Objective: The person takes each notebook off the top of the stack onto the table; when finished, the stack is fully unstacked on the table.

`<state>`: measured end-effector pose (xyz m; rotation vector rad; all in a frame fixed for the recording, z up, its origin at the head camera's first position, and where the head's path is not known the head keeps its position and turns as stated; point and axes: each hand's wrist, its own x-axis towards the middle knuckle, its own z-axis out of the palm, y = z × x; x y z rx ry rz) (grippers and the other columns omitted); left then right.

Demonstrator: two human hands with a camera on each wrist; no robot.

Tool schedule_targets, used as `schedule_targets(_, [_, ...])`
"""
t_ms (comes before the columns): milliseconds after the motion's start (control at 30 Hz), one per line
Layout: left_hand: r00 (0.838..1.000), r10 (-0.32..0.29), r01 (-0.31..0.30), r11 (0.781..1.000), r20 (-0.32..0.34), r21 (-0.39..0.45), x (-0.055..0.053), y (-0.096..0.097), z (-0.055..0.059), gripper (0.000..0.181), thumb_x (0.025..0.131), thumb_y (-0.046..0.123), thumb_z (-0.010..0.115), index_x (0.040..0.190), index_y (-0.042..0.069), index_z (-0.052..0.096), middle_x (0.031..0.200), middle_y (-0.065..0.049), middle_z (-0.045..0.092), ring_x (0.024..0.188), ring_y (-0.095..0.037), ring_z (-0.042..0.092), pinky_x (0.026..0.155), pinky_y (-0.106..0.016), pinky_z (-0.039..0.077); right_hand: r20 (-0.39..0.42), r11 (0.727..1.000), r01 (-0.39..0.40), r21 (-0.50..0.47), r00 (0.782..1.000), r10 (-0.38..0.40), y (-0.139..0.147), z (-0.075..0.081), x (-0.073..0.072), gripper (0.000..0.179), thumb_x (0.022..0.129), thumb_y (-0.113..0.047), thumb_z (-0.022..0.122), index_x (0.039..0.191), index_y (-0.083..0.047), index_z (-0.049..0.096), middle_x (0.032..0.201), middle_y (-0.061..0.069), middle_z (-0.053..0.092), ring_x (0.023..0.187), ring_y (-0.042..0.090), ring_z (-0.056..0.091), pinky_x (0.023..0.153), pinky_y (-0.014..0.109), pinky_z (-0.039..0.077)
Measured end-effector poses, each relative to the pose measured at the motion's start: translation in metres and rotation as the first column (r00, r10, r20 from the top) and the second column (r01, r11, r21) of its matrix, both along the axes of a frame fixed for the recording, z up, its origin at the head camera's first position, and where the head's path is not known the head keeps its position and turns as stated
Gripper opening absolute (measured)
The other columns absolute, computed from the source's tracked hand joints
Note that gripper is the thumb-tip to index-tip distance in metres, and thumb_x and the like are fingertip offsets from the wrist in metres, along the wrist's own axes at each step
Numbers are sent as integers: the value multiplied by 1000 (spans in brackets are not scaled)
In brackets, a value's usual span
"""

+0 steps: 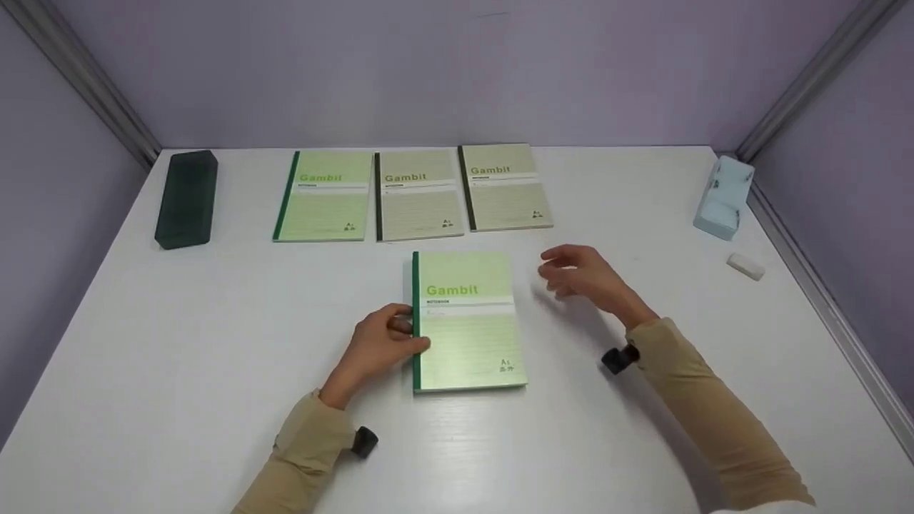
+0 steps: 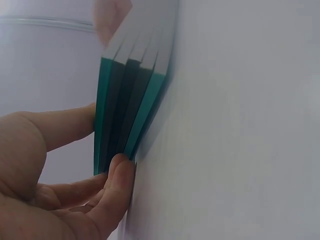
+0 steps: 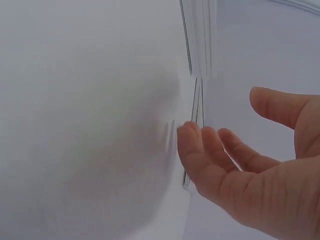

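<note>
A stack of several notebooks [image 1: 468,328], topped by a green one marked "Gambit", lies at the middle of the table. My left hand [image 1: 378,343] grips its spine side, the thumb over the top cover and the fingers against the spines. Green and dark spines [image 2: 122,100] show layered in the left wrist view, with the thumb on one side and fingertips [image 2: 122,172] at the lower edge. To the right of the stack, my right hand [image 1: 582,278] hovers with loosely bent fingers and holds nothing. Its thumb stands apart from the fingers in the right wrist view.
Along the back lie a green notebook [image 1: 325,200] and two beige notebooks [image 1: 418,200], [image 1: 505,193] in a row. A dark green box [image 1: 187,200] stands at the far left. At the right are a light blue case [image 1: 725,196] and a white eraser [image 1: 745,266].
</note>
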<state>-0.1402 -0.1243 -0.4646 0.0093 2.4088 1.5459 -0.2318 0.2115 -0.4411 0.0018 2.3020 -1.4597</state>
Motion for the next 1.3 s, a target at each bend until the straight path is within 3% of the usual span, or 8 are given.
schedule_targets(100, [1000, -13, 13, 1000, 5, 8, 0, -1, -1, 60, 80, 15, 77, 132, -1, 52, 103, -11, 62, 93, -20, 64, 82, -36, 51, 50, 999, -12, -41, 999, 14, -5, -2, 17, 48, 93, -21, 64, 132, 2, 49, 120, 17, 56, 92, 24, 63, 79, 33, 54])
schedule_targets(267, [999, -47, 47, 999, 6, 10, 0, -2, 2, 63, 78, 13, 78, 133, -2, 51, 105, -11, 61, 92, -20, 63, 82, -36, 50, 66, 997, 2, -77, 998, 3, -16, -6, 39, 46, 91, -19, 67, 129, 2, 52, 118, 16, 56, 87, 23, 65, 79, 34, 55])
schedule_targets(467, [995, -90, 88, 995, 33, 40, 1, -4, 6, 69, 76, 9, 77, 137, -2, 47, 108, -11, 61, 97, -22, 61, 86, -38, 48, 105, 991, -33, -133, 993, 47, -28, -12, 59, 47, 89, -13, 67, 130, 2, 50, 109, 17, 56, 84, 25, 66, 75, 38, 56])
schedule_targets(900, [983, -175, 169, 981, 61, 97, 2, -4, 9, 79, 68, 0, 75, 140, -3, 42, 111, -11, 57, 100, -23, 55, 88, -36, 46, 136, 977, -96, -190, 983, 123, -37, -14, 77, 54, 82, -2, 70, 130, 4, 47, 102, 14, 55, 78, 25, 65, 72, 40, 56])
schedule_targets(1300, [987, -141, 136, 989, 71, 62, 1, -4, 6, 84, 69, -2, 79, 142, -3, 39, 113, -11, 56, 103, -24, 55, 91, -39, 45, 111, 976, -130, -172, 982, 151, -38, -15, 84, 57, 80, 2, 72, 131, 4, 47, 100, 14, 53, 76, 21, 63, 70, 40, 56])
